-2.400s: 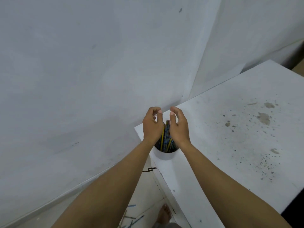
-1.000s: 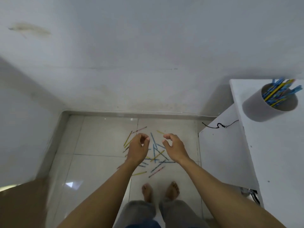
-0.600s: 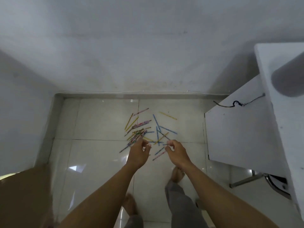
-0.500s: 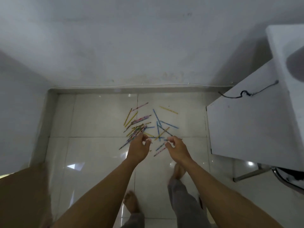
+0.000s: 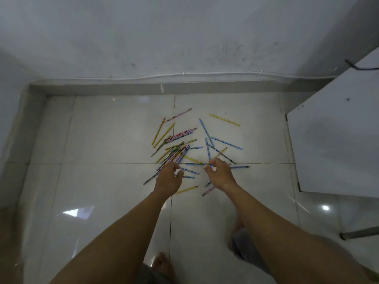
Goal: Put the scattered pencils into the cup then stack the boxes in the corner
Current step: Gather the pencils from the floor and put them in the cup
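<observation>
Head view: scattered pencils [image 5: 180,148] lie around left grip [image 5: 169,179] and right grip [image 5: 219,174].

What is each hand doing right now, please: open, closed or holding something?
Left hand: closed, gripping a bundle of pencils.
Right hand: closed, pinching a yellow pencil.

Dim grey light, glare patches on glossy floor [image 5: 114,130], wide-angle bowing at edges.
</observation>
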